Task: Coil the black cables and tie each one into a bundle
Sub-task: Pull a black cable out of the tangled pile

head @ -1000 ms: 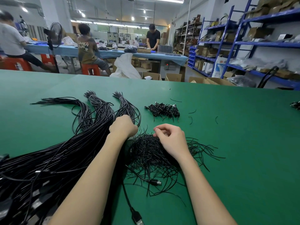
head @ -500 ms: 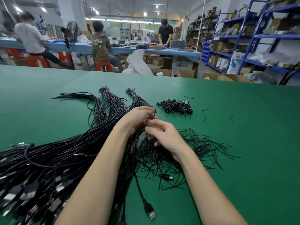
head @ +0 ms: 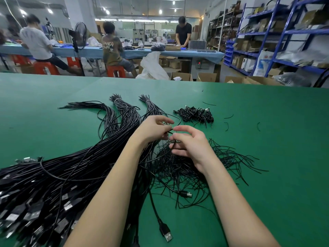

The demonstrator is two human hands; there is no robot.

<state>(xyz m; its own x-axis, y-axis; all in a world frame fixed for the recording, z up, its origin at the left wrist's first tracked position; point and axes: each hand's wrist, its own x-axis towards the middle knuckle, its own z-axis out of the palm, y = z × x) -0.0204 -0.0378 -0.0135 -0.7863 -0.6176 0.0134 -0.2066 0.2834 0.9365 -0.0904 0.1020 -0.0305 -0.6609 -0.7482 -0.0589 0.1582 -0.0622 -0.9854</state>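
two bare forearms, no sleeves in view, left hand (head: 153, 130) and right hand (head: 191, 145) ungloved, short plain nails

One head-worn wide-angle view (the only one) looks forward and down from close above a green table (head: 267, 139), forearms entering from the lower edge; the workshop's shelves (head: 277, 32) fill the upper right.

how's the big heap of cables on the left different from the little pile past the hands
The big heap is long cables lying straight, side by side, fanned across the table, plugs toward the near edge; the small pile is short coiled bundles clumped together. The heap spreads over much of the table's left; the pile takes a small patch beyond the right hand. The left forearm lies over the heap; nothing touches the pile. Both are black.
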